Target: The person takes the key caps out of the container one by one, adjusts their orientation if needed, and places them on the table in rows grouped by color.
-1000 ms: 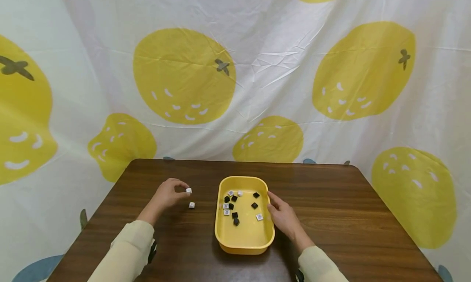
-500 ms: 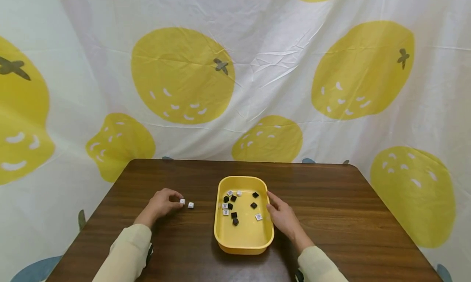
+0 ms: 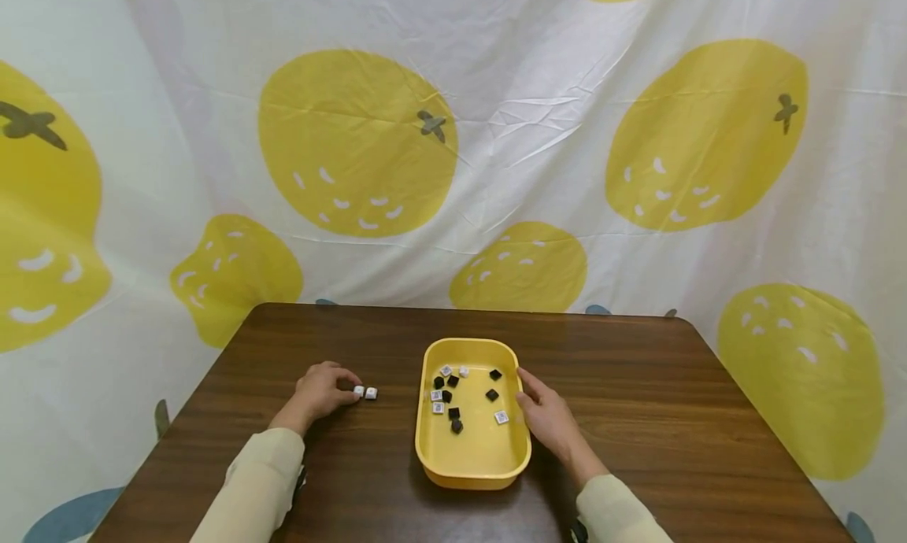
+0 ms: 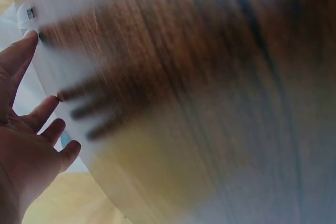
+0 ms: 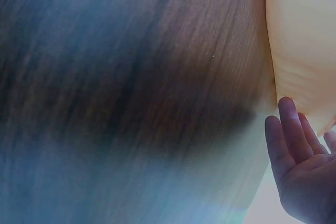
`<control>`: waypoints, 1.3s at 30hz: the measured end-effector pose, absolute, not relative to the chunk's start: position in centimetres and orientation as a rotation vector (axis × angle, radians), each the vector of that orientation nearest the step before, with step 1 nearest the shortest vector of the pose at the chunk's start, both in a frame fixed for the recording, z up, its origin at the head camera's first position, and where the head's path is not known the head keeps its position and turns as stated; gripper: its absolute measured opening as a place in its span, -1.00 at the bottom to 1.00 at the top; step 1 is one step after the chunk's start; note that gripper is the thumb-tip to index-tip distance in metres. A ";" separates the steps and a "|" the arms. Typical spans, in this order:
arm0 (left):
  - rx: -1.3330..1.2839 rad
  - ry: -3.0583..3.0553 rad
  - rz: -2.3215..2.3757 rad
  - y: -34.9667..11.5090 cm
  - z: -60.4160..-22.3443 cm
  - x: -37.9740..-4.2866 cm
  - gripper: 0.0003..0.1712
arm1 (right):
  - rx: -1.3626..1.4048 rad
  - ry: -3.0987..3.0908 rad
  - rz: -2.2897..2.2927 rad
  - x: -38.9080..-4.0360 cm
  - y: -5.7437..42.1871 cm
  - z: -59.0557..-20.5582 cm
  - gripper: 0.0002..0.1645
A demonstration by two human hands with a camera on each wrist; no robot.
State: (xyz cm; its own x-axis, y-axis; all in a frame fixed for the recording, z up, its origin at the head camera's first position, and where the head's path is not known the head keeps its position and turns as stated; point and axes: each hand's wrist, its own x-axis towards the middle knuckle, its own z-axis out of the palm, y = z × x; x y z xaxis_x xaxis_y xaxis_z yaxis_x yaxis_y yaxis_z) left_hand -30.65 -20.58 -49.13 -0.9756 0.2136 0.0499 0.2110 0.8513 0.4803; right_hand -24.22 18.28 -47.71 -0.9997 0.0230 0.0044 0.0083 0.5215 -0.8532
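Observation:
My left hand [image 3: 322,389] is low over the table, left of the yellow bin. Its thumb and forefinger pinch a white keycap [image 3: 359,391], which shows a dark printed mark in the left wrist view. Just right of it sits a second white keycap [image 3: 372,393], close beside the first. My right hand [image 3: 551,423] rests against the right side of the yellow bin [image 3: 471,480], fingers fairly straight. In the right wrist view its fingertips [image 5: 287,104] meet the bin's outer wall. Inside the bin lie several black keycaps [image 3: 454,413] and several white keycaps [image 3: 501,417], mostly toward its left side.
The dark brown wooden table [image 3: 638,401] has a rounded far edge. Behind it hangs a white curtain [image 3: 524,126] printed with large yellow fruit. The bin stands near the table's middle.
My left hand first came down and leftward with its white keycap, then moved right, bringing it up beside the other one. My right hand has stayed at the bin.

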 end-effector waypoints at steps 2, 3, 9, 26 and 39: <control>0.335 3.020 0.759 -20.5 -49.2 -30.7 -0.83 | -0.032 -2.729 1.532 -24.2 18.3 -47.7 -0.40; 0.332 3.021 0.754 -20.5 -49.3 -30.7 -0.83 | -0.034 -2.729 1.536 -24.3 18.3 -47.8 -0.40; 0.341 3.023 0.751 -20.6 -49.5 -30.8 -0.82 | -0.024 -2.726 1.535 -24.3 18.2 -47.7 -0.40; 0.373 3.016 0.734 -20.1 -49.1 -30.4 -0.78 | 0.002 -2.737 1.528 -24.4 18.4 -47.7 -0.40; 0.356 3.016 0.766 -20.0 -48.8 -30.3 -0.61 | 0.007 -2.738 1.531 -24.3 18.5 -47.7 -0.40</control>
State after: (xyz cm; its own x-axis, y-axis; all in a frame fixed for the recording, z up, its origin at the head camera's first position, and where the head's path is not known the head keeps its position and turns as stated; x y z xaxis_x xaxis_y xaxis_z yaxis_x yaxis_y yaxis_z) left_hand -30.25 -20.04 -48.77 -0.9741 0.2212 0.0463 0.2164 0.8546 0.4720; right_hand -24.27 18.47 -47.72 -1.0000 -0.0014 0.0065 -0.0062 0.5235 -0.8520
